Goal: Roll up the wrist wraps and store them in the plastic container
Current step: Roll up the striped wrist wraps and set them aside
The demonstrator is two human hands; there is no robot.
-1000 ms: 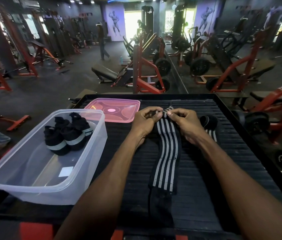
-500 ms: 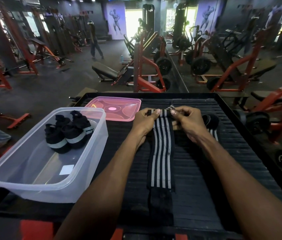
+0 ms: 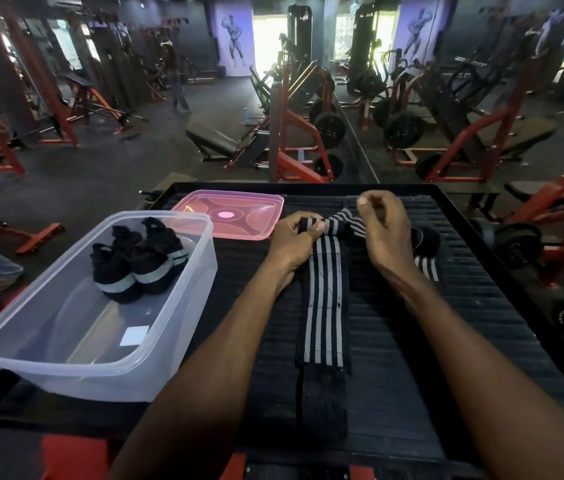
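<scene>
Head view: looking down over two bare forearms at a black ribbed tabletop (image 3: 481, 306) in a gym. A black wrist wrap with grey stripes (image 3: 324, 306) lies stretched along the tabletop, running from the hands back towards the person, its near end plain black. The left hand (image 3: 294, 242) has a closed grip on the far end of the wrap, thumb on top and fingers curled round the fabric where it is folded over. The right hand (image 3: 382, 233) is raised just beside it, thumb and fingertips pinched together on the twisted, striped tip of the same wrap, lifting that bit off the surface.

Half hidden behind the right hand sits another wrap (image 3: 426, 242), partly rolled, with a short striped tail showing on the tabletop.

To the left stands the clear plastic container (image 3: 169, 341), lid off. In its far corner are rolled wraps (image 3: 137, 263), black with pale bands, bunched together and touching. A small white label shows on the container's floor. The pink lid (image 3: 239, 218) lies flat just beyond the container, near the left hand.

Red weight machines (image 3: 291, 150) fill the floor behind, and a person (image 3: 178, 84) stands far off.
</scene>
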